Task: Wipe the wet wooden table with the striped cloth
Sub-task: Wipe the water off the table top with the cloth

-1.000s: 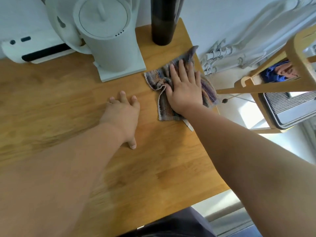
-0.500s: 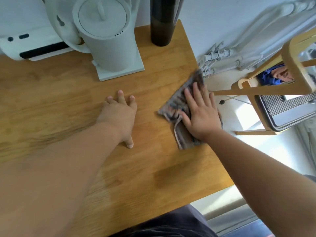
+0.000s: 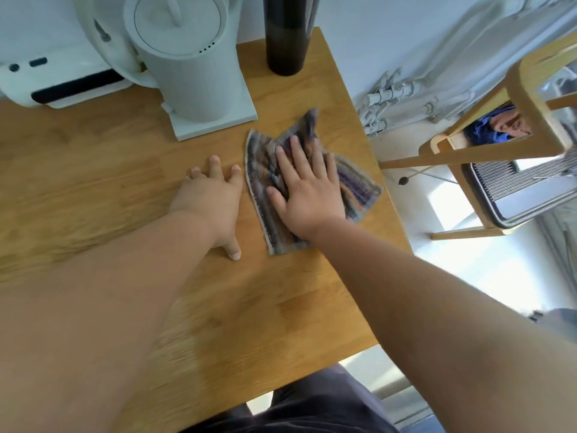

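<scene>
Leftward slid the striped cloth (image 3: 260,173) under the right hand (image 3: 307,195), fingers (image 3: 298,154) spread flat; mid-wipe, nearer bench (image 3: 281,307) likely wanted wiping next

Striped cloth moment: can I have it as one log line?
step: wipe | right hand: pressed flat on striped cloth | left hand: resting on wooden table
</scene>
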